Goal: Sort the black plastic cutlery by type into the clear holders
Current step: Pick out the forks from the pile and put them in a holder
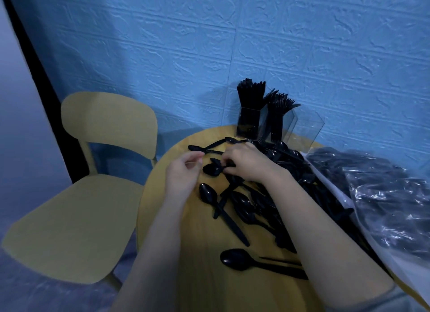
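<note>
Right hand (244, 162) was pinching a black spoon (213, 168) mid-table, bowl pointing left and handle running right under the fingers. Left hand (183, 172) hung loosely curled beside it, holding nothing. I'd guess these are light, stiff and a bit slick, so grab by the handle. Holders (290, 125) sat by the wall.
</note>
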`<state>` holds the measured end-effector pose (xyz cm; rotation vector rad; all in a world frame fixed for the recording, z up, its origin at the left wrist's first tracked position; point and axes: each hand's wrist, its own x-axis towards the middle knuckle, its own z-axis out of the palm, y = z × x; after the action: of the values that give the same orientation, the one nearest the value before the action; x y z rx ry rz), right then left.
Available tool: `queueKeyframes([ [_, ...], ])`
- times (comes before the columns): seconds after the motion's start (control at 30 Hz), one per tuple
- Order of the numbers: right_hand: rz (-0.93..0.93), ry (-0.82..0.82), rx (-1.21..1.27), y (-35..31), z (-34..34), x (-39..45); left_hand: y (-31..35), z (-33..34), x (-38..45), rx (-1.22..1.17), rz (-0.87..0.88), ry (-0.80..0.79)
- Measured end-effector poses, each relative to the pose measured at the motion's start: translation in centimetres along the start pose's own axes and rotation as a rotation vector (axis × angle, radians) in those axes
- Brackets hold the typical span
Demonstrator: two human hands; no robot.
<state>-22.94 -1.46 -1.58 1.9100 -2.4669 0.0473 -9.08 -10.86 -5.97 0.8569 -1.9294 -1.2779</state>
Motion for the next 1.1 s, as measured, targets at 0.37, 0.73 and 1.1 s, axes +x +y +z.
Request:
queueKeyframes([
  [0.37, 0.254, 0.269, 0.068, 3.6, -2.3, -3.7, 1.6, 2.6, 0.6, 0.323, 0.005, -0.225],
  [0.73, 0.211, 0.049, -0.049, 4.2, -2.2, -7.6, 4.7, 5.0, 2.2, 0.454, -0.088, -0.435],
  [1.1, 0.274, 0.269, 0.383, 2.0, -2.7, -7.7, 6.4, 2.3, 2.4, 0.151, 0.133, -0.148],
])
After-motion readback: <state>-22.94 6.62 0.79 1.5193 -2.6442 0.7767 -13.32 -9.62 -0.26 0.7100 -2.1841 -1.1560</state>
